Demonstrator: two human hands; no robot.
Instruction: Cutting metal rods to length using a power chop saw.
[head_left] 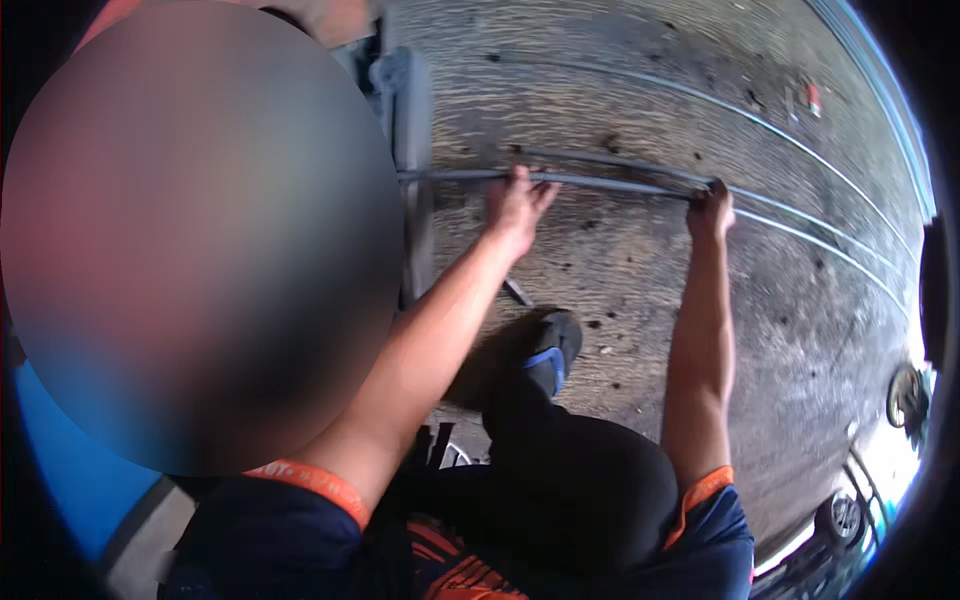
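A long grey metal rod [620, 186] runs across in front of me, from the frame's left side toward the right. My left hand [514, 212] is at its left part, thumb and fingers against the rod and somewhat spread. Farther right, my right hand [711, 212] is closed around the rod, its fingers partly hidden. A second thin rod [600, 158] lies just beyond and passes close to my right hand. Farther off, a third long rod [735, 108] stretches over the floor. Motion smears the details.
The worn, stained floor [600, 260] carries dark spots and a small red object [813, 99]. My shoe [558, 345] is below the rod. A grey metal frame [412, 130] stands at the left, beside a large blurred area. Wheels [840, 518] show at the lower right.
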